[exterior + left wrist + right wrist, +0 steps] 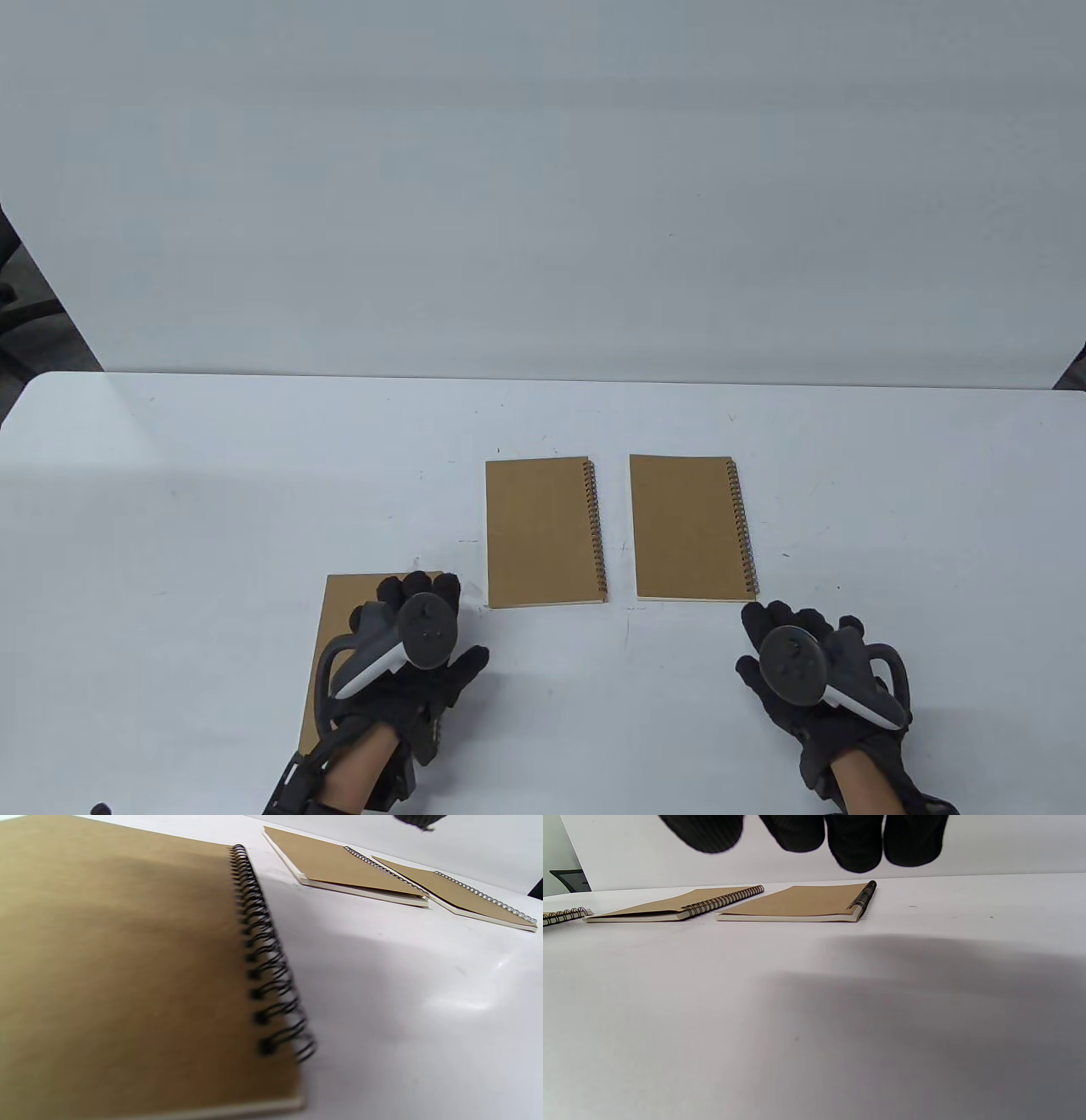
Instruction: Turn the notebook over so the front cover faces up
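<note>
Notebook (344, 628) nearest you, at the front left of the table (170, 526), lies flat with its brown cover up and its spiral along the right edge, like the middle notebook (543, 531) and the right notebook (689, 526) lined up farther back. With all three spines on the right, I judge these to be back covers, so the flip is not yet done on any of them, though no cover shows a marking that settles it. Your left hand (416, 658) sits over the near notebook's right part, fingers spread forward; whether they grasp its edge or only rest there you cannot tell from these views. Your right hand (802, 671) lies apart, just in front of the right notebook, fingers loose and holding nothing.
</note>
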`<state>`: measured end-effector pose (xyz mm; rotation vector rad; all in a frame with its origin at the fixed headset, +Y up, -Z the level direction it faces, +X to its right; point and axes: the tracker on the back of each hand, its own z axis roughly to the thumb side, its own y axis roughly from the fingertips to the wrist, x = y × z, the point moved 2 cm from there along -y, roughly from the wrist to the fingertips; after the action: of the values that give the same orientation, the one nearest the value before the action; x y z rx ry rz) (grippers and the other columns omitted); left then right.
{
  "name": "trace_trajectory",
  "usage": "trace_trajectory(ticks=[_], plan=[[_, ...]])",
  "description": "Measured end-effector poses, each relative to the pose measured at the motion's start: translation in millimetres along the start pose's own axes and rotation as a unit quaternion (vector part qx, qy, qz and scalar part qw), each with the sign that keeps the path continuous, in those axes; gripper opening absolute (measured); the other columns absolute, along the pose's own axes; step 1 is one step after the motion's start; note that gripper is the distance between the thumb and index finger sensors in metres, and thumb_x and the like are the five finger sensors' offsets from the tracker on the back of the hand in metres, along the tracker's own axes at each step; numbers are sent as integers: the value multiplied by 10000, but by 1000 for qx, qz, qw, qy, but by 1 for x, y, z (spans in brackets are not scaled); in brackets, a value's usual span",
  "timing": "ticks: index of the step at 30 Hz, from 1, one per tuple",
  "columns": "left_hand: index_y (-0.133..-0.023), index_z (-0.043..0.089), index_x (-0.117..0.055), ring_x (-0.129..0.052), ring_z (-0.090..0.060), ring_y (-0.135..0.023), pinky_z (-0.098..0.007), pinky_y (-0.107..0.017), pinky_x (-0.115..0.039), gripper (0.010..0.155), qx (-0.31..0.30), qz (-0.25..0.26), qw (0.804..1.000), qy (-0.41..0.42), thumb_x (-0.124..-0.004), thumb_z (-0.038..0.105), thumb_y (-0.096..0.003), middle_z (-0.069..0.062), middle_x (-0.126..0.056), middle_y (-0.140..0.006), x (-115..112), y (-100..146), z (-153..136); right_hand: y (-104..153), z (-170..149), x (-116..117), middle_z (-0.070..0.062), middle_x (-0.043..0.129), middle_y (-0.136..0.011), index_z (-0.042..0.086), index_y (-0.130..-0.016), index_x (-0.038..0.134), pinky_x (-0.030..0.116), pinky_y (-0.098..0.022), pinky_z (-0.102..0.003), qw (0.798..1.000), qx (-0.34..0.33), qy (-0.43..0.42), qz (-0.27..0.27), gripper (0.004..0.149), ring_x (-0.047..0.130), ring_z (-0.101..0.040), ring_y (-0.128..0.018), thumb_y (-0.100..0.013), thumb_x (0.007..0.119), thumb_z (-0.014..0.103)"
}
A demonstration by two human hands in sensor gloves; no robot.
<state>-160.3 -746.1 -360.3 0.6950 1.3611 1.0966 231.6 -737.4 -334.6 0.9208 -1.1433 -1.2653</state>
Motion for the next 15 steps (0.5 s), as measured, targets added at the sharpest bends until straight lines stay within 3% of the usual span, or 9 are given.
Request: trace_trajectory(ticks=[7, 15], plan=[[-1067, 187, 125, 67, -565, -1018, -771, -663, -117, 935, 4, -38, 999, 11, -545, 628, -588, -252, 71, -1141, 10, -41, 46, -1, 3, 1, -261, 614, -1139, 96, -1091, 504, 374, -594, -803, 1000, -12, -2, 5, 634, 617, -564, -961, -566, 609, 435], [-1040, 155, 159, 74, -578, -1000, -769, -658, -113, 982, 21, -93, 995, 11, -579, 617, -588, -275, 82, -1122, 11, -106, 97, 2, 8, -2, -258, 616, -1140, 106, -1092, 503, 374, -596, -803, 1000, -24, 15, 4, 628, 622, -559, -962, -568, 606, 437]])
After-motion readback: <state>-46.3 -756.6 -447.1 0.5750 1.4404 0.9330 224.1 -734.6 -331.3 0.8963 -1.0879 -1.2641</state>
